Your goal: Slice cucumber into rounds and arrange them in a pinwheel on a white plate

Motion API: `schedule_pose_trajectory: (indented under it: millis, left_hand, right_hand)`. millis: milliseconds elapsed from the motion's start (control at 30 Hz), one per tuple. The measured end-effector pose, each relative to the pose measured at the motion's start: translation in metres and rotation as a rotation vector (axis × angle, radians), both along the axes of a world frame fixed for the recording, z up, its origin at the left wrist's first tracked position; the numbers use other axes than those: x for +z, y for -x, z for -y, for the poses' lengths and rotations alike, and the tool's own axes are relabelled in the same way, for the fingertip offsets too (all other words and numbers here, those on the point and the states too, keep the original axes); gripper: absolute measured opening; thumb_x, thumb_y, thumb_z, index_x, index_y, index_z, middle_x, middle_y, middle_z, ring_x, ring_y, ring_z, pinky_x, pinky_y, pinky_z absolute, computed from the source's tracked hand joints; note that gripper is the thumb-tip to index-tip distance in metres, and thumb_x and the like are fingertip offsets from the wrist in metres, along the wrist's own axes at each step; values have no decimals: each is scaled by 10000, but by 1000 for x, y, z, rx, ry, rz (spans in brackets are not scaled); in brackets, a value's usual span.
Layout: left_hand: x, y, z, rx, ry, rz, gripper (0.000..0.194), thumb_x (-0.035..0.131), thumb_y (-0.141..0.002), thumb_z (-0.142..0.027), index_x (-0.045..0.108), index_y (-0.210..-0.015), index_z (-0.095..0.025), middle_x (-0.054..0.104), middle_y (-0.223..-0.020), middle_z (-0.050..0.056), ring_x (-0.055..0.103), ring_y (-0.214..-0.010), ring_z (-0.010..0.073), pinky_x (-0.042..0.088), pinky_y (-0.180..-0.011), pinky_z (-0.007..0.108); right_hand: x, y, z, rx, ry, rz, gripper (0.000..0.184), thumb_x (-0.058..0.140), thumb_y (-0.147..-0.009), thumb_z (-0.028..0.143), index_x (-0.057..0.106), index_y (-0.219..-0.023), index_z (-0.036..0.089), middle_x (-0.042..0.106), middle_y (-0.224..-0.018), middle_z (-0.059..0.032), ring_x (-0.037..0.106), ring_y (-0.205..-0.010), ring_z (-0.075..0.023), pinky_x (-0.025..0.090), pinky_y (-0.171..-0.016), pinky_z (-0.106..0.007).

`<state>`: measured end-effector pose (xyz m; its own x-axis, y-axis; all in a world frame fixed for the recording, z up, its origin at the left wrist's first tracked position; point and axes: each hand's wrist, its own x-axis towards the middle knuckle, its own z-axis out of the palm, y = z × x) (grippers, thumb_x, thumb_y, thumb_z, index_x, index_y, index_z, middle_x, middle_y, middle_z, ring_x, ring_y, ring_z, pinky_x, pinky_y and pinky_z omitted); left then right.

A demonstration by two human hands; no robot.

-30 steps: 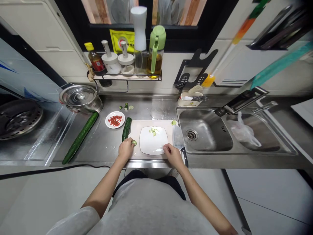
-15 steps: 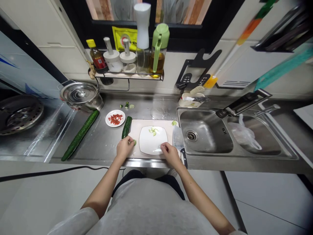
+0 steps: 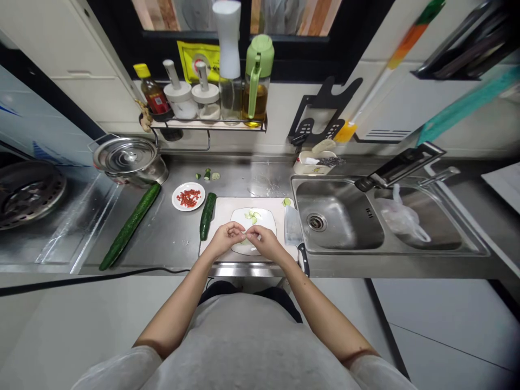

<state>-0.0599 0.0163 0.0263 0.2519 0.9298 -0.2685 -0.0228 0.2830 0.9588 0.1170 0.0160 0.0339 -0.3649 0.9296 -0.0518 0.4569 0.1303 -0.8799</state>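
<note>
My left hand (image 3: 226,239) and my right hand (image 3: 264,240) meet fingertip to fingertip over a white square plate (image 3: 266,218). Both are closed in a pinch, and a thin pale-green cucumber slice (image 3: 245,242) shows just under the fingertips, mostly hidden. Several cucumber slices (image 3: 252,216) lie fanned out towards the plate's far side. The plate rests on a pale cutting board (image 3: 221,208). Left of it lies a cut cucumber (image 3: 208,215). A cleaver (image 3: 292,226) lies at the board's right edge, its black handle towards me, with a small slice pile (image 3: 287,202) beyond.
A whole cucumber (image 3: 130,227), a small plate (image 3: 174,201) of chopped red pieces and cucumber ends (image 3: 207,174) lie on the steel counter to the left. Behind them is a lidded pot (image 3: 132,160). A double sink (image 3: 341,216) is at right; a seasoning rack (image 3: 211,125) hangs above.
My left hand has moved right from the board's left side, where it pinched a cucumber slice. My right hand has come left from the plate's edge; the fingertips now meet over the plate.
</note>
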Motion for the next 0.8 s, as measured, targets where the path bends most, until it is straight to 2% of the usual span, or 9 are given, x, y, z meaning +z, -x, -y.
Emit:
schedule_pose_trajectory:
  millis: [100, 200, 300, 433, 633, 800]
  left_hand:
    - [0, 1, -2, 19, 15, 4, 418, 795, -597, -395, 614, -875, -141, 580, -638, -24, 501, -587, 71, 373, -591, 195]
    - [-3, 2, -1, 110, 60, -11, 418, 755, -634, -445, 619, -892, -145, 613, -695, 1, 499, -587, 69, 353, -543, 181]
    - [-8, 2, 2, 183, 168, -5, 423, 681, -695, -513, 616, -903, -151, 636, -737, 22, 474, -543, 57, 283, -457, 164]
    - [-10, -3, 8, 169, 350, 132, 453, 657, -715, -544, 598, -953, -163, 633, -723, 19, 462, -501, 46, 256, -433, 151]
    - [-4, -15, 4, 169, 508, 354, 393, 714, -697, -422, 589, -969, -166, 617, -727, 16, 498, -525, 45, 282, -435, 141]
    - [-5, -27, -4, 184, 453, 306, 430, 775, -618, -306, 587, -983, -175, 622, -742, 0, 494, -539, 36, 281, -450, 141]
  right_hand:
    - [-1, 0, -1, -22, 49, -21, 186, 529, -823, 348, 615, -782, 188, 635, -753, 2, 533, -690, -125, 412, -664, -242]
    - [-3, -1, -2, -80, 80, -56, 189, 533, -808, 354, 609, -778, 184, 628, -744, 0, 534, -688, -127, 416, -670, -247]
    - [-4, -1, -6, -136, 91, -102, 174, 542, -785, 344, 606, -766, 183, 633, -752, -9, 549, -709, -137, 424, -682, -256]
    - [-2, -2, -9, -176, 101, -141, 160, 550, -757, 333, 605, -759, 183, 631, -743, -10, 554, -708, -139, 431, -678, -259]
    - [1, -7, -8, -181, 113, -185, 172, 543, -739, 340, 598, -755, 178, 627, -743, -14, 557, -709, -138, 436, -679, -260]
    - [-6, -19, -2, -234, 124, -173, 177, 542, -739, 349, 595, -741, 180, 625, -709, -11, 554, -675, -135, 439, -658, -256]
